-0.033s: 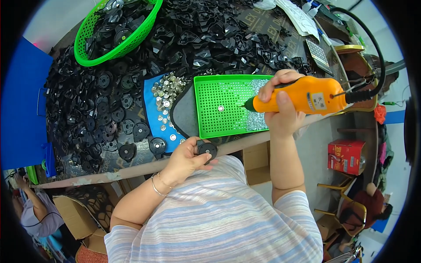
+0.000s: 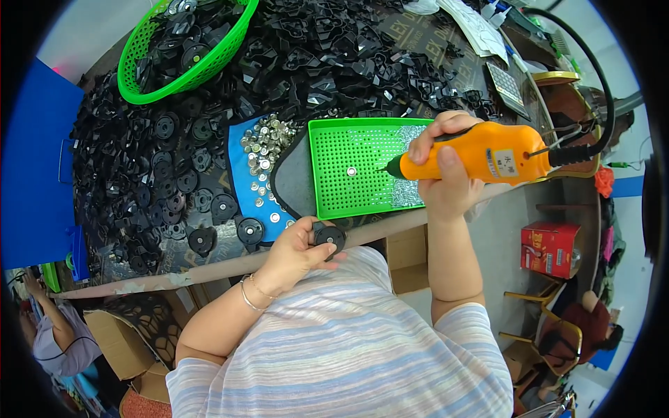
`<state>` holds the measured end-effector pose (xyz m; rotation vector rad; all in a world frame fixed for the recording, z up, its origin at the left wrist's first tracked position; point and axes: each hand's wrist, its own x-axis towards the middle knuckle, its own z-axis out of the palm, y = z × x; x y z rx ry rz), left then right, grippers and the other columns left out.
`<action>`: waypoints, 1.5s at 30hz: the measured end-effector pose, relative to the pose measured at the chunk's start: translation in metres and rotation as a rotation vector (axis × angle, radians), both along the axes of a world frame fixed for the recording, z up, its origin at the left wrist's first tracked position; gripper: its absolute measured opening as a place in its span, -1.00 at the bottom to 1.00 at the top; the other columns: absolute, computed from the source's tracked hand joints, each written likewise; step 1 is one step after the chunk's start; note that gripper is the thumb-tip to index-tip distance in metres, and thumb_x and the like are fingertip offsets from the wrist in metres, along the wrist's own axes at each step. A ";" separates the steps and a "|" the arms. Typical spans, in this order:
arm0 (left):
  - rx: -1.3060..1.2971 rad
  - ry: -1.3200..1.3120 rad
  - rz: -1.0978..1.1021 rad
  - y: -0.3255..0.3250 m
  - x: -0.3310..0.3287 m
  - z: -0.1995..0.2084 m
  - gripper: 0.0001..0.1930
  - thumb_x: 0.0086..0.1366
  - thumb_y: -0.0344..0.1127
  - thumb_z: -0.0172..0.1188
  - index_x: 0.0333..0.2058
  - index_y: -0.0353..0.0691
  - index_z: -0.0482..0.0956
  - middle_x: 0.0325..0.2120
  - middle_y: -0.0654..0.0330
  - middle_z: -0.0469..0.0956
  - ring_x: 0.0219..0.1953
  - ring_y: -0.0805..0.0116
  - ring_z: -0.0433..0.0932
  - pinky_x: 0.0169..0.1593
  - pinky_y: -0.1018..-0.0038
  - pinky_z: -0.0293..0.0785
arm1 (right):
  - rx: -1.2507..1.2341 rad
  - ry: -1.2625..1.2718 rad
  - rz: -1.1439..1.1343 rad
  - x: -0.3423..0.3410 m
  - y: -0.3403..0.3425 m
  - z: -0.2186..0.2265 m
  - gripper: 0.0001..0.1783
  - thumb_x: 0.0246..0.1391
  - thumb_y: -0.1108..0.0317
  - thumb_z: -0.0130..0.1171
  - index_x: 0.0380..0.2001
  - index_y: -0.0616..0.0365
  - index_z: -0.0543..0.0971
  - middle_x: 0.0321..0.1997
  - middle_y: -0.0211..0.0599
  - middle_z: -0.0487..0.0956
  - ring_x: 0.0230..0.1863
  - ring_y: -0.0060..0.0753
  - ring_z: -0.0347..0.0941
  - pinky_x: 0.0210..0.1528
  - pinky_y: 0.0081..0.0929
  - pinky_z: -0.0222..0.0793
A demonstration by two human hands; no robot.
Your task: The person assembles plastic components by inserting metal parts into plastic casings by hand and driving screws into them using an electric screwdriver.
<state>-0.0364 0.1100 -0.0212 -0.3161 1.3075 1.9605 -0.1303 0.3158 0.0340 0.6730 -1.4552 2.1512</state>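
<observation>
My left hand is closed around a round black plastic part with a small metal piece at its centre, by the table's front edge. An orange electric screwdriver is in my right hand, its dark green nose and thin bit pointing left over a green perforated tray. Many small silver screws lie at the tray's right end, and one round metal piece sits near its middle. Left of the tray, a blue mat with a dark border carries a heap of small metal discs.
Black plastic parts cover much of the table. A green basket at the back left holds more. A black cable arches from the screwdriver. Cardboard boxes stand below the edge; a person's arm shows at far left.
The screwdriver has turned slightly in my right hand and its tip sits a touch further left. The left hand and black part look unmoved.
</observation>
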 end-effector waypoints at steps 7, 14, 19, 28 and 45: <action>0.007 0.040 0.016 -0.001 0.003 -0.002 -0.66 0.14 -0.59 0.03 -0.08 -0.28 0.27 -0.17 0.09 0.45 -0.27 0.29 0.55 -0.28 0.49 0.58 | 0.020 -0.049 -0.013 0.003 -0.013 0.000 -0.71 -0.15 0.67 0.08 -0.29 0.26 0.34 -0.31 -0.24 0.35 -0.51 -0.57 0.35 -0.51 -0.67 0.37; 0.047 0.033 0.123 -0.003 0.007 0.003 -0.71 0.17 -0.59 -0.01 -0.12 -0.31 0.24 -0.26 0.11 0.45 -0.26 0.27 0.55 -0.27 0.50 0.57 | 0.064 -0.085 -0.098 -0.001 -0.011 -0.004 -0.73 -0.13 0.64 0.03 -0.29 0.24 0.32 -0.31 -0.22 0.34 -0.50 -0.52 0.35 -0.46 -0.58 0.37; 0.039 0.030 0.274 -0.006 0.008 0.004 -0.72 0.18 -0.63 -0.05 -0.13 -0.28 0.23 -0.25 0.13 0.44 -0.25 0.27 0.55 -0.28 0.53 0.58 | 0.097 -0.137 -0.110 -0.001 -0.012 -0.003 -0.77 -0.12 0.60 -0.02 -0.30 0.23 0.32 -0.33 -0.21 0.33 -0.54 -0.46 0.35 -0.45 -0.50 0.34; -0.053 0.027 0.270 -0.012 0.005 0.002 -0.73 0.18 -0.61 -0.05 -0.13 -0.29 0.26 -0.29 0.14 0.43 -0.29 0.28 0.56 -0.31 0.53 0.59 | 0.070 -0.188 -0.099 0.000 -0.012 0.003 -0.79 -0.10 0.55 0.02 -0.32 0.21 0.32 -0.36 -0.22 0.34 -0.54 -0.43 0.34 -0.45 -0.48 0.32; -0.036 0.018 0.255 -0.012 0.002 0.003 -0.75 0.17 -0.59 0.00 -0.15 -0.35 0.27 -0.37 0.18 0.42 -0.34 0.36 0.56 -0.33 0.57 0.58 | 0.319 -0.116 0.258 0.044 -0.060 0.018 -0.61 -0.07 0.22 0.22 -0.34 0.16 0.25 -0.37 -0.27 0.27 -0.58 -0.46 0.34 -0.54 -0.53 0.34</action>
